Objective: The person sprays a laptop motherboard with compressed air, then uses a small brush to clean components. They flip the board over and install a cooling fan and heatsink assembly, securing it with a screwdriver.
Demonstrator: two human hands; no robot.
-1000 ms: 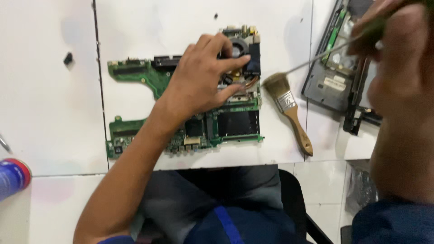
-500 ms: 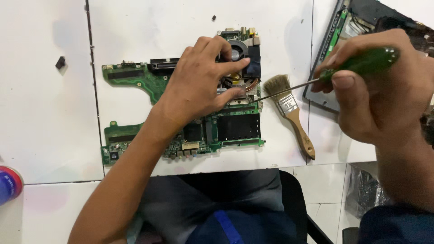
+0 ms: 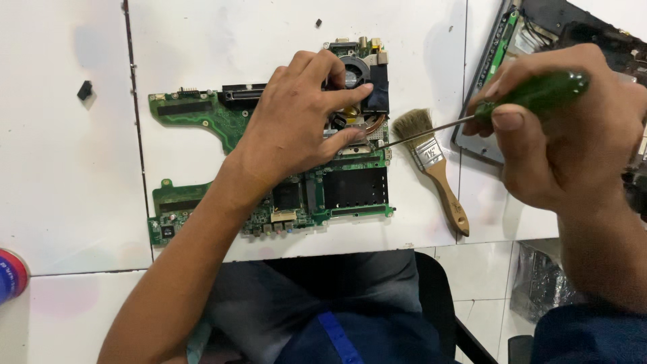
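Observation:
A green laptop circuit board [image 3: 202, 114] lies flat on the white table [image 3: 67, 168]. My left hand [image 3: 296, 128] rests on its upper right part, fingers pinching at the copper heat pipe and black fan [image 3: 360, 81]. My right hand [image 3: 573, 135] grips a screwdriver with a translucent green handle [image 3: 539, 93]. Its thin metal shaft [image 3: 431, 130] slants down-left, and the tip meets the board beside my left fingertips.
A wooden-handled paintbrush [image 3: 435, 165] lies just right of the board. An opened dark laptop shell [image 3: 539, 34] sits at the top right. A small black piece [image 3: 85, 89] lies at the left, a blue-and-red can [image 3: 10, 276] at the lower left edge. My lap and a black chair [image 3: 438, 296] show below.
My right hand came down into clear view with the screwdriver, and its tip now reaches the board by my left fingers. The view shifted a little; my left hand stayed on the board.

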